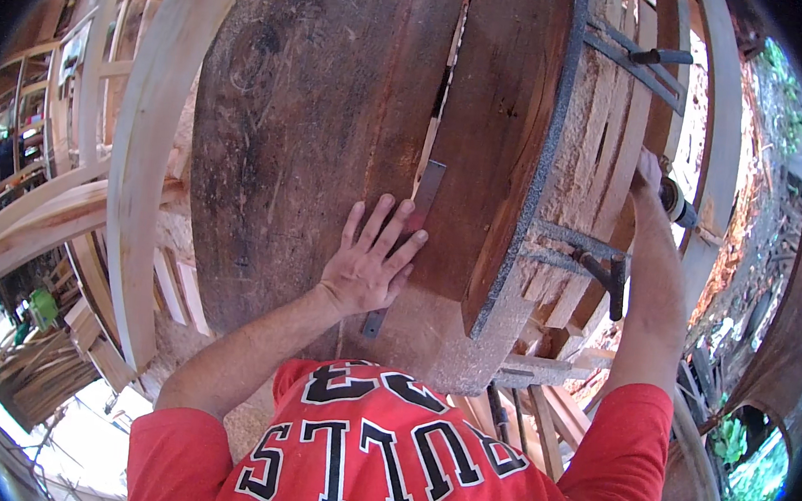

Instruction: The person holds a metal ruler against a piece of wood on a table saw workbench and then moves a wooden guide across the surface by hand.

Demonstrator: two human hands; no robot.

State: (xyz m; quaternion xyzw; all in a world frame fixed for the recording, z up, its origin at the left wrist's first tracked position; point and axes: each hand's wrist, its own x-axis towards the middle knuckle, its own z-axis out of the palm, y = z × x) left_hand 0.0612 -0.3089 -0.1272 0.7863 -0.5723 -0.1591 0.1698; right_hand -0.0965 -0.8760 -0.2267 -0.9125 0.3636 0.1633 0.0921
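Observation:
My left hand (374,262) lies flat with its fingers spread on a narrow metal strip, like a steel ruler (432,182), on a worn brown wooden tabletop (309,102). The strip's far end points along a long narrow slot (452,61) cut in the top, and its near end shows below my palm. Far out to the right, my right hand (649,169) reaches past the table's edge. Its fingers are mostly hidden behind the wood there. Close by it is a dark cylindrical thing with a pale band (676,202), whose kind I cannot make out.
Right of the slot runs a wooden fence board (517,213) with a grey speckled edge. Two metal clamps (598,257) with dark handles sit beyond it, among sawdust-covered planks (596,162). A curved pale timber frame (151,137) stands at the left. Lumber is stacked at the lower left.

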